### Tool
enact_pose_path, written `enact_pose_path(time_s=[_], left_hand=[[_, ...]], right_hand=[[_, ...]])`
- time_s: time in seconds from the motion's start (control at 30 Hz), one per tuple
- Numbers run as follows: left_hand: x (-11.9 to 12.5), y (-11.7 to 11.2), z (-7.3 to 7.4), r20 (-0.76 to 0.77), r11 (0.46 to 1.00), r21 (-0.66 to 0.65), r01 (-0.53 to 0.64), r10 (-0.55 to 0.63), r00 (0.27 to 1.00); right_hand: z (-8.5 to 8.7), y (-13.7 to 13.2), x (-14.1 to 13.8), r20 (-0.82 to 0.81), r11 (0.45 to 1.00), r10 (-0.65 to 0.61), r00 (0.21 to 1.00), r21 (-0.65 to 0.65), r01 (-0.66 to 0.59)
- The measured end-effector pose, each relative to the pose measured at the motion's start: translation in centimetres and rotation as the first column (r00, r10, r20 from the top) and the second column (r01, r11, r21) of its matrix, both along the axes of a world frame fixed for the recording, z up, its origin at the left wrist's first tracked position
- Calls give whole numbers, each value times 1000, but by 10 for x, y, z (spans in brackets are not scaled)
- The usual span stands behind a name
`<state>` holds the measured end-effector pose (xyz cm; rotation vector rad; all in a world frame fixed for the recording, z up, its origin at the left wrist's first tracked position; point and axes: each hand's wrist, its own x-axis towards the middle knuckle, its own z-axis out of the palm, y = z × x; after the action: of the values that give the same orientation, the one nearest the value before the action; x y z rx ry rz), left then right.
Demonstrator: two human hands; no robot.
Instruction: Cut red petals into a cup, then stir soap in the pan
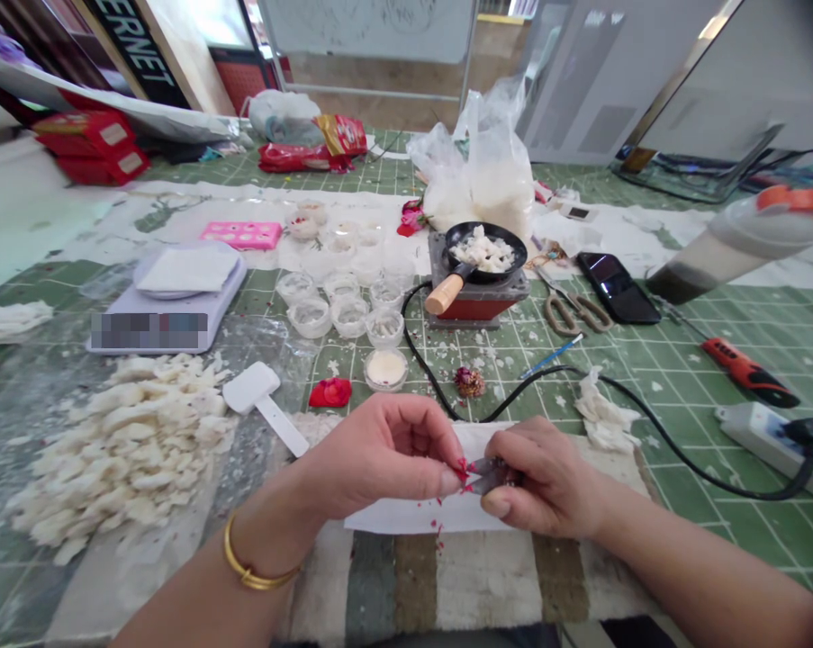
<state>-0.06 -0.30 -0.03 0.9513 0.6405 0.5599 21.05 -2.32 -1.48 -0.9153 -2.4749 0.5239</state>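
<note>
Grip on both sides is pinching: the left hand [379, 454] and right hand [547, 477] press a small dark metal piece [485, 474], flecked with red, between their fingertips just above a white paper sheet [426, 515]. A black cable [676, 454] curves beyond the hands, near a dried flower bud [469, 382] and a red petal [329, 391]; a heap of white flakes [115, 441] lies to the left.

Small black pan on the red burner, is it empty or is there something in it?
Not empty: the small black pan holds a heap of white chunks piled in its middle, with the dark rim showing around them.
</note>
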Motion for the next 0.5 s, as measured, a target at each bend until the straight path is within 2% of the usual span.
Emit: enact_pose_path(time_s=[0.5], left_hand=[[0, 1, 2, -17, 1000, 12, 9, -9, 1000]], right_hand=[[0, 0, 0, 5, 998, 16, 1000, -58, -16]])
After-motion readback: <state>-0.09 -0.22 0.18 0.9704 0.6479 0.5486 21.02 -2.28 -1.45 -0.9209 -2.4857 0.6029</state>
